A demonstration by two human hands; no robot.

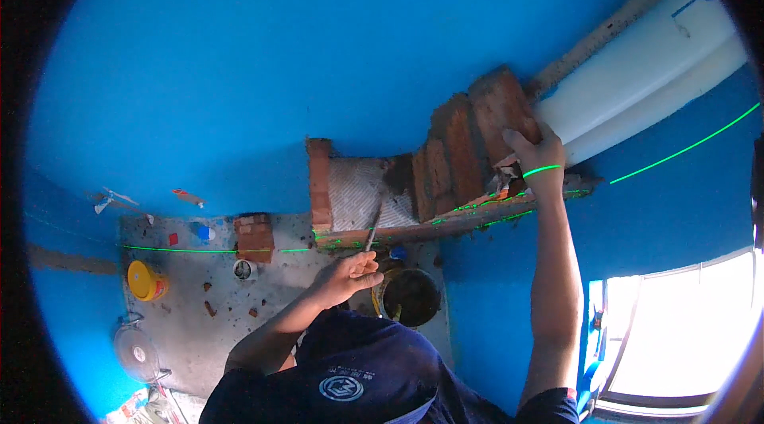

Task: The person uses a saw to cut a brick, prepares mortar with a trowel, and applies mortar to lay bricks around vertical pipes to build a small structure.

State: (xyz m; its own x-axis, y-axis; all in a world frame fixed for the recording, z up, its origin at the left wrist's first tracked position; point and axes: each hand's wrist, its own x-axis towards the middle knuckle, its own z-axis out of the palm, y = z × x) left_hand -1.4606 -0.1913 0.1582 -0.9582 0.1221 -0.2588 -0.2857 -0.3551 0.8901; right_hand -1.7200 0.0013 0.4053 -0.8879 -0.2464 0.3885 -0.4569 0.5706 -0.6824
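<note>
The right hand [541,155] was closed on a reddish brick [497,104], thumb on its face and fingers over the far edge, probably to steady it against the mortared brick row [458,145] just left of it. Brick was at the row's upper right end, beside white pipes [637,74] that ran along the blue wall [239,58]; its tilt seemed to follow the leaning row. The left hand [344,281] held a trowel [374,227] loosely by the lower handle end, fingers only part-curled, likely so the blade could reach up; the blade lay over a ribbed white surface [354,185], near dark mortar, contact unclear. A single upright brick column [319,185] bounded that surface on the left. A green laser line [676,149] crossed the right wrist and the ledge, presumably as a level reference. A mortar bucket [377,297] stood below, near the left hand, presumably for easy scooping; spare bricks [253,239] sat stacked on the floor [191,328].
</note>
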